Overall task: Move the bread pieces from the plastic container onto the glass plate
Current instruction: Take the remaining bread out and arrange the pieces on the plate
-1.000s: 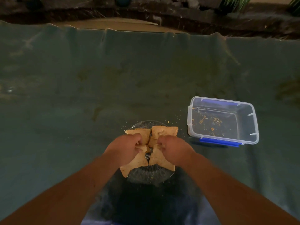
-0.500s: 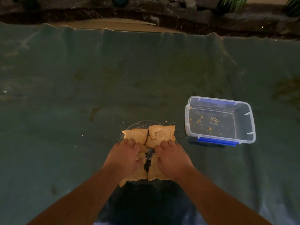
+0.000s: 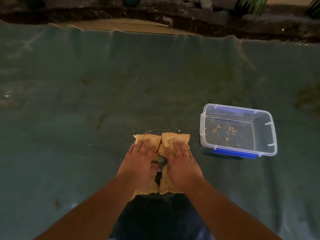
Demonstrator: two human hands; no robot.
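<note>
Several tan bread pieces lie together on the glass plate (image 3: 153, 131), of which only the far rim and the ribbed centre show. The far left piece (image 3: 147, 138) and the far right piece (image 3: 174, 138) are mostly uncovered. My left hand (image 3: 138, 163) lies flat, palm down, on the left pieces. My right hand (image 3: 181, 163) lies flat on the right pieces. Neither hand grips anything. The near pieces (image 3: 166, 187) show only below my wrists. The clear plastic container (image 3: 263, 134) with blue clips stands to the right and holds only crumbs.
A green-grey cloth (image 3: 86, 101) covers the whole surface, and crumbs are scattered around the plate. The cloth's far edge runs along the top, with dark soil, stones and plants beyond it. My dark-clothed lap is just below the plate.
My hands were curled over the plate's centre a second ago. They have flattened and slid forward over the bread, and the pieces now sit closer together in a square.
</note>
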